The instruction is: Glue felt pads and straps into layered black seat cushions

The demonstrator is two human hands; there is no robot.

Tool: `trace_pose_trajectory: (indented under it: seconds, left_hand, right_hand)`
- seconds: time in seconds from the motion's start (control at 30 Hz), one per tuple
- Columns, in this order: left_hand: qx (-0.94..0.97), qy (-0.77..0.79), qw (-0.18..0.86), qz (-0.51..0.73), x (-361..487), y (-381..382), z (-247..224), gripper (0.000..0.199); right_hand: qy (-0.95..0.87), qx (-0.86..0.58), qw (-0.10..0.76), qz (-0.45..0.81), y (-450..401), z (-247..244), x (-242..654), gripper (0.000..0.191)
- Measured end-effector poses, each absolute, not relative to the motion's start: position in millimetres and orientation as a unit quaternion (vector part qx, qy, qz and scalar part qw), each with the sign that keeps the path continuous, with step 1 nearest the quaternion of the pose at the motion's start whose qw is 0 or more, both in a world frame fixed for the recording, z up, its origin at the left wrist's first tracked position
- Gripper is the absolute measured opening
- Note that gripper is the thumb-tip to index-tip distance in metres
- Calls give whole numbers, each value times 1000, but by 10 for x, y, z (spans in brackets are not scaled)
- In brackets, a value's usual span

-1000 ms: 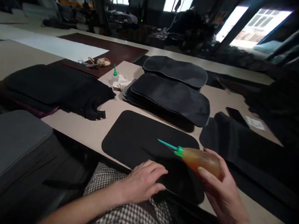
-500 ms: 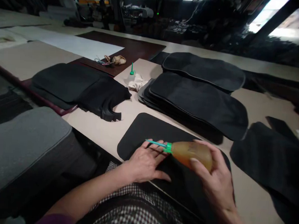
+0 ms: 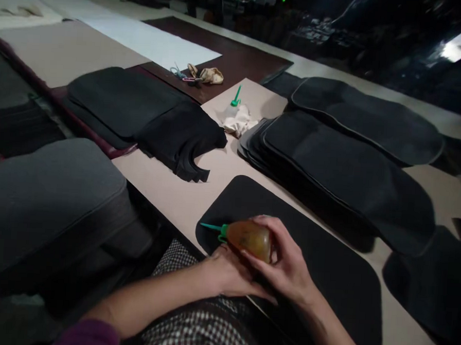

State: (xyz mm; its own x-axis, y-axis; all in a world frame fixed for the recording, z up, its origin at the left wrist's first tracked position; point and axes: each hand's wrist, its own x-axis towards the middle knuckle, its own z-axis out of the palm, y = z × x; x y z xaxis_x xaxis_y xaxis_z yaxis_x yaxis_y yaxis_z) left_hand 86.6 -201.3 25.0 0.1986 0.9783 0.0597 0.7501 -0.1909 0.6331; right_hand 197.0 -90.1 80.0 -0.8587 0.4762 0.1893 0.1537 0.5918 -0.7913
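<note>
While the right hand grips the bottle, press the black sheet flat by the near edge of the tabletop; I can't tell the left hand grip.

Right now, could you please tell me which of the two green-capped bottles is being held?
The amber bottle, tipped almost level in the right grip; the other, paler bottle stands by the crumpled cloth.

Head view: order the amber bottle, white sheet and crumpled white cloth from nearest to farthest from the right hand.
1. Amber bottle: held in the right hand.
2. Crumpled white cloth: ahead and slightly left.
3. White sheet: at the far left.
</note>
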Motion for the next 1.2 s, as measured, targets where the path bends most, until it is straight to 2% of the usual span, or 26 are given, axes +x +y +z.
trace_pose_trajectory:
  seconds: [0.07, 0.23, 0.4, 0.83, 1.0, 1.2]
  left_hand:
    - [737, 583, 243, 242, 874, -2017, 222, 83]
    - [752, 577, 208, 241, 870, -1992, 181, 95]
    - [781, 552, 170, 237, 794, -1930, 280, 86]
    - [792, 555, 141, 211, 786, -1900, 367, 83]
    - [797, 556, 125, 202, 819, -1903, 364, 78]
    - [814, 547, 89, 173, 870, -1901, 267, 77]
  right_hand:
    - [-880, -157, 187, 407, -878, 805, 1972, 61]
    - [-887, -166, 197, 384, -729, 806, 1986, 62]
    - [-890, -207, 226, 337, -524, 749, 1973, 61]
    - [-885, -297, 312, 178, -137, 580, 1806, 54]
    - [-876, -338, 304, 162, -110, 693, 2137, 49]
    - [-859, -400, 292, 129, -168, 907, 3035, 49]
